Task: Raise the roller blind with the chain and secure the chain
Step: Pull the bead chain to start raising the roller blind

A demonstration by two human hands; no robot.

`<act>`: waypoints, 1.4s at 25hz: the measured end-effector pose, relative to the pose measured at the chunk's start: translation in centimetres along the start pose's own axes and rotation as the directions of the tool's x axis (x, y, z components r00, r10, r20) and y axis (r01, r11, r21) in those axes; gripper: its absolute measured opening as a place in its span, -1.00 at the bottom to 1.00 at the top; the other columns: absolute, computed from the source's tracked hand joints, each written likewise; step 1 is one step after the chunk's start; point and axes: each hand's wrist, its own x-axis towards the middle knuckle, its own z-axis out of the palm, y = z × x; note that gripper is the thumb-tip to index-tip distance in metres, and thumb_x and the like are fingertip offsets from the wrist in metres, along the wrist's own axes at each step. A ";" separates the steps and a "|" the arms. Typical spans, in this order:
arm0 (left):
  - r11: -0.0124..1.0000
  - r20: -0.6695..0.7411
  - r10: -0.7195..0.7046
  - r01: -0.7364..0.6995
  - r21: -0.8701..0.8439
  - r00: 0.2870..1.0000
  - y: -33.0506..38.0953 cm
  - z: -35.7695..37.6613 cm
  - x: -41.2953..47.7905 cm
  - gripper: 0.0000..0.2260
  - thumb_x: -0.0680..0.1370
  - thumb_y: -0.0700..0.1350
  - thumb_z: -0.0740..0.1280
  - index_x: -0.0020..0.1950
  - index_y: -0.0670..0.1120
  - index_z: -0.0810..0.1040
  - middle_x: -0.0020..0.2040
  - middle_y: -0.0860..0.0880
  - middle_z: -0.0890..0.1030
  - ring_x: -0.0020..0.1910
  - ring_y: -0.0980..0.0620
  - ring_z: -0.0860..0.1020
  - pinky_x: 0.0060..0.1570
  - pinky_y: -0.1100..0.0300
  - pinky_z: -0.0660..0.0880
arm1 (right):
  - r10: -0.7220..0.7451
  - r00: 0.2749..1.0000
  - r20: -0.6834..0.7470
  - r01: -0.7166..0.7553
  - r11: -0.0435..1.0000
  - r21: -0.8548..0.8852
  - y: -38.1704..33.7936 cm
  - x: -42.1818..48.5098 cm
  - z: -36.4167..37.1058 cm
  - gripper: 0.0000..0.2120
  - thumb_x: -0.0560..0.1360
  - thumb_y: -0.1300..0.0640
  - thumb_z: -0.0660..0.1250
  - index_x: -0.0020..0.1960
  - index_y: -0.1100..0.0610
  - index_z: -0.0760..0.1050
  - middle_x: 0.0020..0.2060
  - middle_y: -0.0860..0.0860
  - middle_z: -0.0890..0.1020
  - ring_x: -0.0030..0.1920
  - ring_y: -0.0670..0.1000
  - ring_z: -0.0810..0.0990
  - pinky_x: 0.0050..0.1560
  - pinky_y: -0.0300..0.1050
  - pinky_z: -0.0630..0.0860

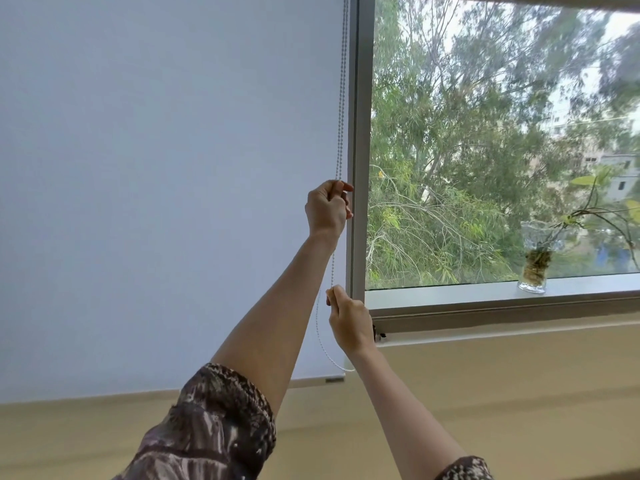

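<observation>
A pale blue-white roller blind (166,168) covers the left window pane down to its bottom bar (332,380), which hangs below sill level. A white bead chain (342,98) runs down the blind's right edge and loops at the bottom (323,348). My left hand (327,207) is raised and pinches the chain at mid height. My right hand (351,322) is lower and grips the same chain near the sill. Both arms reach up from patterned sleeves.
A grey window frame post (360,150) stands right of the chain. The right pane shows trees outside. A glass vase with a rooted plant (535,258) stands on the sill (485,296) at the right. A beige wall (485,375) lies below.
</observation>
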 end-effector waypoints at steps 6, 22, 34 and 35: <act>0.984 -0.045 0.046 -0.038 0.174 0.998 -3.5 -2.6 -2.3 -0.75 0.60 -0.26 0.17 -0.15 -0.18 0.61 -0.35 -0.04 0.50 -0.38 0.02 0.39 -0.27 0.15 0.40 | 0.057 0.973 0.225 -0.070 0.996 0.052 1.4 -2.3 0.8 -0.77 0.63 0.03 0.06 -0.07 0.11 0.39 -0.32 0.07 0.56 -0.34 0.16 0.45 -0.30 -0.03 0.32; 0.948 -0.066 0.163 -0.138 0.286 0.984 -3.8 -4.3 -4.6 -0.75 0.58 -0.29 0.16 -0.17 -0.15 0.59 -0.30 -0.02 0.59 -0.35 0.04 0.49 -0.26 0.18 0.49 | 0.053 0.998 0.022 -0.053 0.705 0.708 -6.5 9.7 -10.1 -0.69 0.56 0.18 0.05 0.03 0.27 0.53 -0.22 0.23 0.64 -0.24 0.10 0.60 -0.15 0.00 0.50; 0.940 0.018 0.121 -0.121 0.321 0.992 -5.5 -4.3 -8.3 -0.71 0.59 -0.24 0.17 -0.26 -0.05 0.57 -0.38 0.01 0.54 -0.46 0.08 0.40 -0.33 0.23 0.40 | 0.103 0.983 -0.154 0.057 0.623 0.780 -14.6 14.0 -14.7 -0.75 0.63 0.22 0.06 -0.08 0.13 0.49 -0.43 -0.02 0.38 -0.49 -0.11 0.26 -0.54 -0.25 0.18; 0.939 0.040 0.100 -0.107 0.328 0.994 -5.7 -4.5 -8.5 -0.71 0.59 -0.23 0.16 -0.25 -0.06 0.57 -0.41 0.03 0.51 -0.48 0.10 0.40 -0.36 0.24 0.41 | 0.107 0.979 -0.173 0.065 0.641 0.765 -14.3 13.7 -14.3 -0.73 0.62 0.26 0.05 -0.13 0.11 0.47 -0.44 -0.02 0.38 -0.49 -0.12 0.25 -0.53 -0.25 0.16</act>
